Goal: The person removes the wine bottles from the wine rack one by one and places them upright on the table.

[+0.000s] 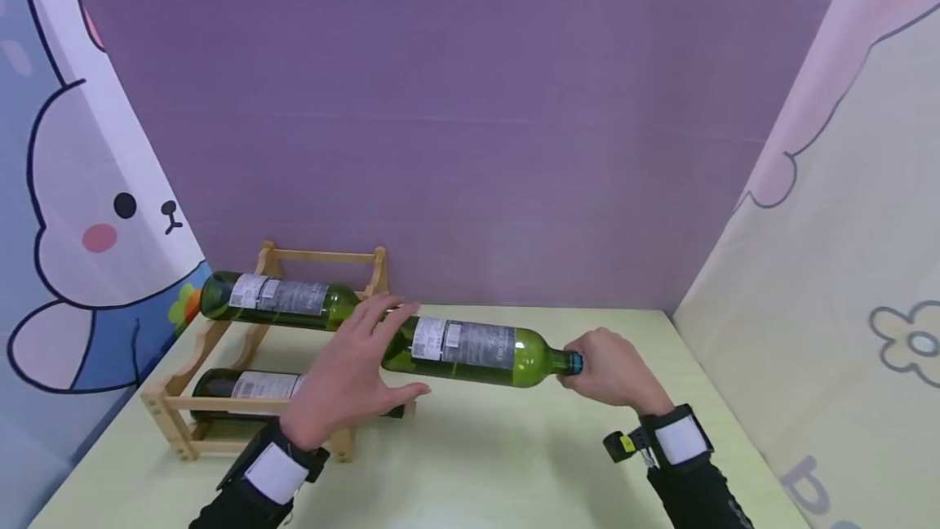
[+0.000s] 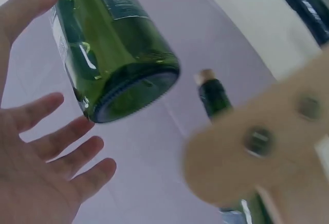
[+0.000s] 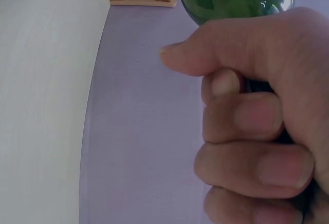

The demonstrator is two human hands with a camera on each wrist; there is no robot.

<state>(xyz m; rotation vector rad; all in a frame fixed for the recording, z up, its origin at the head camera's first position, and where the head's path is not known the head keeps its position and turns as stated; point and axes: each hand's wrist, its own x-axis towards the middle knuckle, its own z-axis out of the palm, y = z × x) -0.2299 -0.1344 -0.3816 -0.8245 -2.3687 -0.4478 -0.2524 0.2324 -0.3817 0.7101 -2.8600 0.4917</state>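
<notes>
- Your right hand (image 1: 608, 370) gripped the neck of the labelled green glass bottle (image 1: 470, 344).
- Your left hand (image 1: 348, 378) had fingers spread by its base.
- It hung above the pale table (image 1: 455, 488), beside the wooden rack (image 1: 228, 404).

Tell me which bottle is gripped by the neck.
The rightmost bottle in the head view, its neck in the right hand; the upper bottle and lower bottle both lie on the wooden rack.
</notes>
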